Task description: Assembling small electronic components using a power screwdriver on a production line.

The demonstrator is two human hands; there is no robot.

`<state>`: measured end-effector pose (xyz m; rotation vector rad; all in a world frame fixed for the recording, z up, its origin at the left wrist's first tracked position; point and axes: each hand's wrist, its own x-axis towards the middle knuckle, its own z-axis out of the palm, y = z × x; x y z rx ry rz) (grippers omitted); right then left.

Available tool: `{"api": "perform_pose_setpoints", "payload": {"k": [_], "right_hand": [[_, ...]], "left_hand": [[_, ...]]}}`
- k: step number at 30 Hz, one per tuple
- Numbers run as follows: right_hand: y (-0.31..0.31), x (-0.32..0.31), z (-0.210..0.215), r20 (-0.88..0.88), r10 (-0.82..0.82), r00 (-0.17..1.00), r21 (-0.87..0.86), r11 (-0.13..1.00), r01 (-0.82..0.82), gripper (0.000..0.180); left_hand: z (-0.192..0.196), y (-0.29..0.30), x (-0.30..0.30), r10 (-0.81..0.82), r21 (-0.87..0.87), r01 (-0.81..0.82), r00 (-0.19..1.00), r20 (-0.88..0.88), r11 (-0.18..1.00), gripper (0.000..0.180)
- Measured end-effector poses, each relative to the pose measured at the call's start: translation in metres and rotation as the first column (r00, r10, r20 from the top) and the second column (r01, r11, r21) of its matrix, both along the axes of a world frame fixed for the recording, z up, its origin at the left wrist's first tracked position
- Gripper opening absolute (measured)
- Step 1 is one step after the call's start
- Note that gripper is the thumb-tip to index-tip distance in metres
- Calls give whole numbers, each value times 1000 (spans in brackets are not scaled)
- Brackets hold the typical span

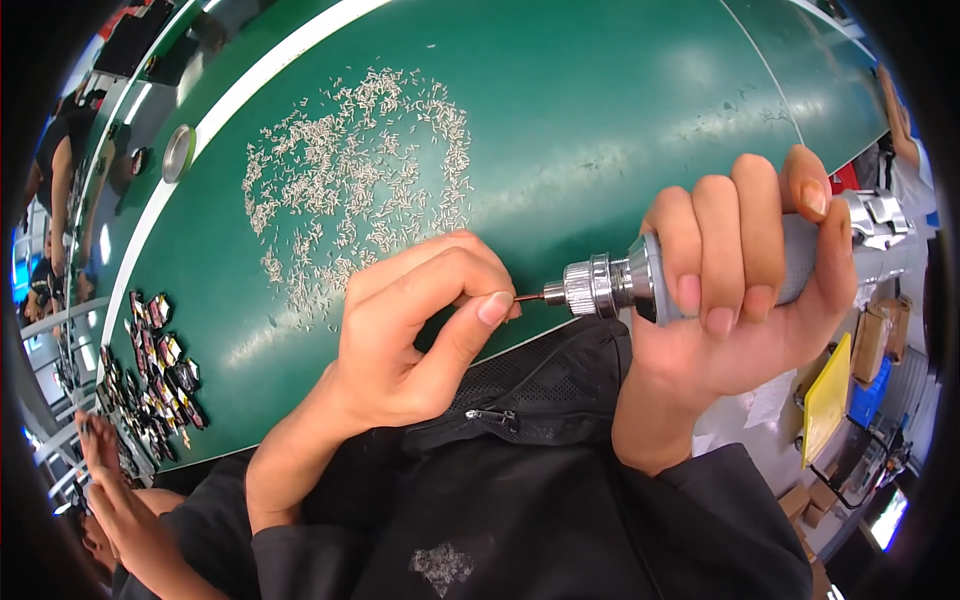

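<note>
- Right hand (pixel 722 270) grips a grey power tool (pixel 600 287) beside the green table (pixel 580 130).
- Left hand (pixel 405 335) pinches the thin rod (pixel 530 297) at its nose, seemingly mid-adjustment.
- Loose pins (pixel 320 150) lie scattered; remaining work unclear.

Near the left end of the smooth green tabletop (pixel 590 130) I see a cluster of small dark glinting pieces (pixel 160 375) and a round green-rimmed dish (pixel 178 154); off right, brown cardboard boxes (pixel 872 340), a flat yellow panel (pixel 828 400), a bright screen (pixel 889 520).
</note>
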<state>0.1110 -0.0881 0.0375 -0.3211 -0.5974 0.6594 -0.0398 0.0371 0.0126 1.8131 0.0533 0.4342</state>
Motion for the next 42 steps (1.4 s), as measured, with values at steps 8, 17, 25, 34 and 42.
{"api": "perform_pose_setpoints", "payload": {"k": [8, 17, 25, 34, 42], "right_hand": [[2, 9, -8, -30, -2, 1000, 3, 1000, 3, 23], [12, 5, -17, -289, -131, 948, -68, 991, 117, 12], [-4, 12, -38, -384, -253, 888, -207, 961, 185, 11], [-12, 12, -44, -373, -217, 902, -231, 963, 136, 13], [10, 9, -37, -399, -134, 907, -235, 971, 40, 12]], "left_hand": [[-2, 1, 8, -6, 78, 2, 999, 46, 997, 3], [45, 115, -21, 662, 430, -640, 740, 119, 637, 16], [-2, 309, -134, 998, 881, -470, 25, 63, -44, 49], [-33, 385, -179, 969, 943, -334, 234, 79, 4, 33], [9, 283, -82, 710, 814, -522, 673, 209, 255, 32]]}}
